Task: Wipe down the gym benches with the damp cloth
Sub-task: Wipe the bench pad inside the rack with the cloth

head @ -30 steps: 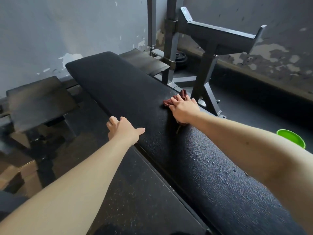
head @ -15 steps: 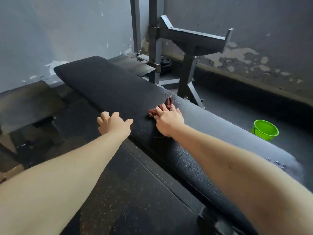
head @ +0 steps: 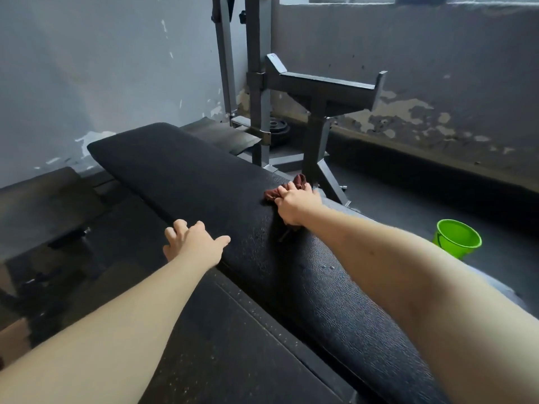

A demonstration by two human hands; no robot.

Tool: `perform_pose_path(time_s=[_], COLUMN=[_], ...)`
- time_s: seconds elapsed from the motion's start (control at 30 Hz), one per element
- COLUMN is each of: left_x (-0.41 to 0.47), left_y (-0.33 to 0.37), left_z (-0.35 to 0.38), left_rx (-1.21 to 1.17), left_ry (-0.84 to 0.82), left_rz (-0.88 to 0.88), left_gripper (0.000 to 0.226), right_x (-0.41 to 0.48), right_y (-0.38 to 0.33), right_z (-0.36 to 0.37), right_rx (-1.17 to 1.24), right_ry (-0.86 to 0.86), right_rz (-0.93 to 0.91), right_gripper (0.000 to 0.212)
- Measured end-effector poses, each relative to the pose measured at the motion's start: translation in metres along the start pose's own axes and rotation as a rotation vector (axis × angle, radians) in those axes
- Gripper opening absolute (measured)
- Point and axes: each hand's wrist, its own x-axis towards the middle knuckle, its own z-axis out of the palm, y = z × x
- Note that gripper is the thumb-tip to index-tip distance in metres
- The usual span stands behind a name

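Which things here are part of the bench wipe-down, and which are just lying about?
In the job: bench; cloth on it, held by the right hand; left hand resting on the bench edge.
Lying about: green bucket on the floor; metal rack; weight plate by its foot.

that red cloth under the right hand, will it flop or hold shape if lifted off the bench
Probably floppy: the cloth is bunched into folds under the right hand, a loose end trailing by the wrist. Likely light, since one hand covers it. It may drag on the grained bench.
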Motion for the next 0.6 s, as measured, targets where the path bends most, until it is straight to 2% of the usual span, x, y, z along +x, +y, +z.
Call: perform_pose_path(time_s=[0.1,0.23,0.33,0.5,0.6], left_x=[0.003,0.002,0.002,0.000,-0.001], left_y=[0.002,0.002,0.004,0.005,0.003], left_z=[0.001,0.003,0.002,0.001,0.000], left_rx=[0.015,0.013,0.017,0.000,-0.004], left_ry=[-0.004,0.003,-0.004,-0.004,-0.004], left_rz=[-0.018,-0.020,-0.028,-0.040,-0.043], left_gripper=[0.066,0.065,0.066,0.069,0.069], right_x=[0.026,0.026,-0.002,-0.059,-0.047], right_y=[0.002,0.004,0.000,-0.009,0.002], right_z=[-0.006,0.002,0.011,0.023,0.019], right_rx=[0.060,0.058,0.013,-0.014,-0.019], right_ry=[-0.026,0.023,0.069,0.057,0.051], right_rz=[0.051,0.048,-0.013,-0.221,-0.219], right_gripper=[0.052,0.051,0.050,0.056,0.056])
